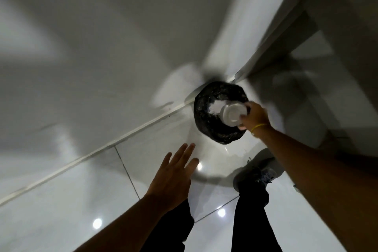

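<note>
The bowl [233,115] is small, round and pale with a dull metallic sheen, tipped so that its flat base faces the camera. It hangs over the mouth of the bin [205,127], which is wrapped in a crumpled black liner. The right hand [254,117] grips the bowl's rim with curled fingers. The left hand [173,178], nearer the person than the bin, is spread flat and holds nothing. The bowl's inside is turned away. A white patch in the bin is too blurred to name.
</note>
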Action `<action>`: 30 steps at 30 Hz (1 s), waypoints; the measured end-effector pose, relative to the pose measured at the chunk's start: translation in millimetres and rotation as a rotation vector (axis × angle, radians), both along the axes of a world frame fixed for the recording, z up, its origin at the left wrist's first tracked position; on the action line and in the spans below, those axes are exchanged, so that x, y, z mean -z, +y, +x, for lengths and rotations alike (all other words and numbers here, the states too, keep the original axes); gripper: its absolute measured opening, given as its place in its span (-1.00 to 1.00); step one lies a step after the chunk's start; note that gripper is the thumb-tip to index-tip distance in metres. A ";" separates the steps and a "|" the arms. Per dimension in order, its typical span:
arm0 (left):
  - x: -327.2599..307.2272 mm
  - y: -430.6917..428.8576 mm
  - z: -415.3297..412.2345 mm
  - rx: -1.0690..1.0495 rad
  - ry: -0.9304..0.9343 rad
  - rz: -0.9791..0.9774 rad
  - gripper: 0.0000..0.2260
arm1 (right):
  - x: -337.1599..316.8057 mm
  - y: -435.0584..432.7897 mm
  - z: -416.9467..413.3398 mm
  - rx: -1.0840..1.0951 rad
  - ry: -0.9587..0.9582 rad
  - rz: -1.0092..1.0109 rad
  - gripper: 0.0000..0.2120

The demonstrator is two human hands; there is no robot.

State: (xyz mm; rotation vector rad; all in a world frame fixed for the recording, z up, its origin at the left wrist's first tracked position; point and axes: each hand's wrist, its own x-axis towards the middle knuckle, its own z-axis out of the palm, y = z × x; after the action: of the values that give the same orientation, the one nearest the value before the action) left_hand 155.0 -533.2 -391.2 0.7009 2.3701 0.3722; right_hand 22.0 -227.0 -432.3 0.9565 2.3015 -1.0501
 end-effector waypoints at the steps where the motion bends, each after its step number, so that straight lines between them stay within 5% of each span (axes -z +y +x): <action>1: -18.6 5.7 -7.7 0.004 0.000 0.024 -0.52 | -24.9 3.1 6.6 0.130 0.035 -0.078 -0.66; 3: -52.9 13.7 -14.7 0.047 0.069 0.041 -0.55 | -68.4 0.1 25.9 0.243 0.073 -0.151 -0.84; 9: -169.8 69.4 -47.8 0.182 0.188 0.022 -0.37 | -249.3 10.7 94.0 0.427 0.250 -0.402 -0.91; 12: -217.9 120.0 -63.0 0.211 0.333 0.153 -0.54 | -329.5 33.4 121.0 0.441 0.356 -0.335 -0.89; 16: -281.4 208.5 -86.8 0.306 0.477 0.260 -0.39 | -409.7 100.7 146.6 0.491 0.453 -0.163 -0.90; 30: -325.3 480.7 -132.0 0.531 0.529 0.252 -0.44 | -417.8 360.8 166.4 0.803 0.271 0.061 -0.87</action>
State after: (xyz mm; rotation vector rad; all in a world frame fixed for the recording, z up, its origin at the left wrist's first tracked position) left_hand 23.0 -52.5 -66.0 1.6721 2.4934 0.2737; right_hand 188.3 133.8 -14.5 1.9558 2.1781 -1.4818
